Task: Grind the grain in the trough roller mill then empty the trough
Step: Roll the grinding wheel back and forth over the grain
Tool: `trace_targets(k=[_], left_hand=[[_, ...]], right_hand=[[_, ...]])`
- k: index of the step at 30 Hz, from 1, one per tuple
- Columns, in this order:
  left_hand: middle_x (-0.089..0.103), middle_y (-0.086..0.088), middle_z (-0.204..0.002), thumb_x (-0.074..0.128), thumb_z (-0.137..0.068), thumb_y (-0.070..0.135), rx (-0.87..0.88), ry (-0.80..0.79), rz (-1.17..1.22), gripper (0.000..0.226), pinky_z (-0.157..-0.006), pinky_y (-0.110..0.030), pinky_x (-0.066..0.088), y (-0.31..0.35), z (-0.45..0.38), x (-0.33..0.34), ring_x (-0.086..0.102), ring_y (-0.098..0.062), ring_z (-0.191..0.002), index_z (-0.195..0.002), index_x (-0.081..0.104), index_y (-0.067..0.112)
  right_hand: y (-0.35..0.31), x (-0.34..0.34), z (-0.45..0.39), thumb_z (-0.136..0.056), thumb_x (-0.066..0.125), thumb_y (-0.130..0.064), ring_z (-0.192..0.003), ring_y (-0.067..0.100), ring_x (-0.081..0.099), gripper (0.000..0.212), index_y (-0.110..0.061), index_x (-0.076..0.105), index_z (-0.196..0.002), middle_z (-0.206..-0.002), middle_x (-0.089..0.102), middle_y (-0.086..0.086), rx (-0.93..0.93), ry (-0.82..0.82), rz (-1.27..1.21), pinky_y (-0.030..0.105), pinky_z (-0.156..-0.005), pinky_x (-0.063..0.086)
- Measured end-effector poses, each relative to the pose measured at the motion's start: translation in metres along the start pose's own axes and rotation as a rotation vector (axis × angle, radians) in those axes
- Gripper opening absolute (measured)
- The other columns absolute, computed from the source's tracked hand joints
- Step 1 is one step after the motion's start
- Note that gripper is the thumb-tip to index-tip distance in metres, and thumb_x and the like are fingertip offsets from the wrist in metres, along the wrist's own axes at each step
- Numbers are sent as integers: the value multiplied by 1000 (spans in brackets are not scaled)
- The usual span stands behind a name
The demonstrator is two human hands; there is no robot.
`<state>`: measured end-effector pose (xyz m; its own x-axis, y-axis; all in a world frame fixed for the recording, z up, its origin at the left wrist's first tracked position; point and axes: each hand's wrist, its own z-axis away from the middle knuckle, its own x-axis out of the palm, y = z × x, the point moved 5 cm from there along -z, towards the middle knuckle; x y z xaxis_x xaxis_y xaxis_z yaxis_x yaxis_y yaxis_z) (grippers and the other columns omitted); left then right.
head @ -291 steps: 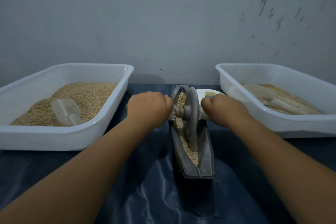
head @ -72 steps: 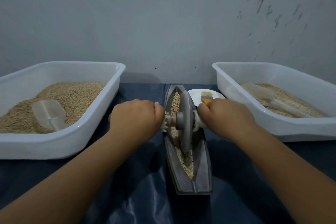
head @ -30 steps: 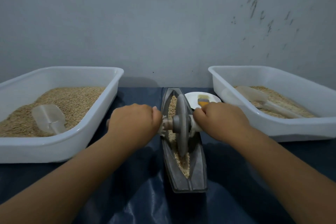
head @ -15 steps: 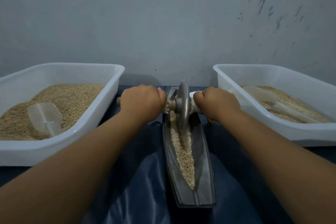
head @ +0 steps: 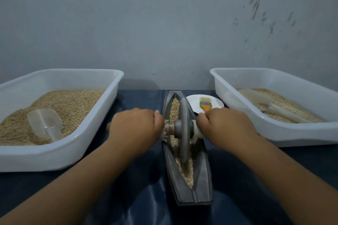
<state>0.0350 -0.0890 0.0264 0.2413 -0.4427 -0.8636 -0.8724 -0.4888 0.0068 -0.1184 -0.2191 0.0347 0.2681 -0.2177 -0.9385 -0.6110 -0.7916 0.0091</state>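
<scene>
2 hands (head: 136, 126) (fists, seemingly) — roller (head: 184, 131) axle

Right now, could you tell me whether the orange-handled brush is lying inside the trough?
No, the brush lies on the small white plate beside the trough, which holds only grain and the wheel.

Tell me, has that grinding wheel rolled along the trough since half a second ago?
Yes. The wheel has rolled back toward the person: before, it stood at the far tip of the trough; now it sits near the middle, gripped by the left hand and the right hand.

A plain makeshift workspace: scuffed grey wall (head: 164, 23), dark blue plastic sheet (head: 139, 197) covering the table.
</scene>
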Motion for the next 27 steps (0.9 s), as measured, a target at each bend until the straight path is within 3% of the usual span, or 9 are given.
trace_targets(k=[3, 7, 9, 12, 13, 17, 20, 25, 27], left_hand=[[44, 3, -54, -2, -87, 44, 65, -9, -8, 55, -47, -27, 33, 1, 19, -11, 40, -12, -45, -61, 43, 24], [41, 5, -60, -8, -85, 44, 35, -77, -121, 56, -53, -28, 36, 1, 8, -2, 42, -14, -55, -70, 41, 21], [40, 5, -64, 7, -91, 43, -15, -109, -101, 46, -60, -30, 39, -6, -8, 8, 45, -19, -63, -77, 45, 21], [48, -2, -80, 39, -92, 20, 68, -102, -77, 11, -63, -34, 46, -5, -33, 21, 51, -25, -73, -100, 44, 14], [49, -4, -83, 42, -91, 15, 69, -101, -93, 14, -62, -34, 46, -5, -39, 25, 51, -26, -72, -104, 43, 12], [41, -2, -76, 20, -94, 16, 14, 15, -167, 30, -59, -29, 36, -8, -66, 32, 41, -24, -66, -100, 49, 11], [39, 0, -74, 19, -96, 15, 6, 39, -109, 30, -57, -27, 36, -13, -63, 41, 42, -22, -63, -100, 49, 10], [35, 5, -64, 13, -95, 34, -124, 7, -3, 40, -59, -30, 34, -18, -47, 39, 41, -21, -63, -84, 48, 18], [37, 5, -63, 12, -94, 43, -122, -27, -4, 43, -64, -32, 38, -15, -40, 32, 45, -22, -66, -77, 46, 21]], right_hand=[[-1, -12, 17, -96, 29, -42, -57, 18, 49, 49, -19, 49, -58, -58, 51, -1, 47, 16, -66, 29, -48, 27], [-1, -6, 0, -94, 28, -40, -55, 18, 44, 47, -20, 44, -55, -57, 47, -1, 76, 21, -79, 29, -50, 26], [3, 2, -19, -92, 26, -41, -56, 16, 44, 45, -21, 46, -57, -58, 47, -2, 96, 48, -76, 29, -52, 28], [7, 13, -46, -92, 28, -41, -53, 12, 40, 47, -20, 46, -54, -56, 46, -2, 118, 150, -98, 27, -49, 23], [9, 16, -55, -91, 29, -41, -52, 14, 41, 48, -19, 45, -52, -55, 46, -2, 125, 177, -113, 28, -49, 23], [10, 19, -76, -93, 29, -39, -56, 26, 48, 49, -19, 38, -50, -53, 43, -1, 108, 263, -144, 31, -53, 30], [2, 17, -76, -94, 28, -39, -56, 27, 47, 47, -22, 32, -51, -52, 37, -3, 70, 293, -107, 31, -55, 32], [2, 16, -68, -89, 29, -39, -57, 25, 50, 43, -19, 41, -53, -56, 46, 1, 73, 180, -93, 32, -58, 42], [2, 15, -58, -88, 28, -39, -55, 19, 45, 42, -19, 44, -54, -58, 47, 1, 68, 106, -95, 30, -55, 37]])
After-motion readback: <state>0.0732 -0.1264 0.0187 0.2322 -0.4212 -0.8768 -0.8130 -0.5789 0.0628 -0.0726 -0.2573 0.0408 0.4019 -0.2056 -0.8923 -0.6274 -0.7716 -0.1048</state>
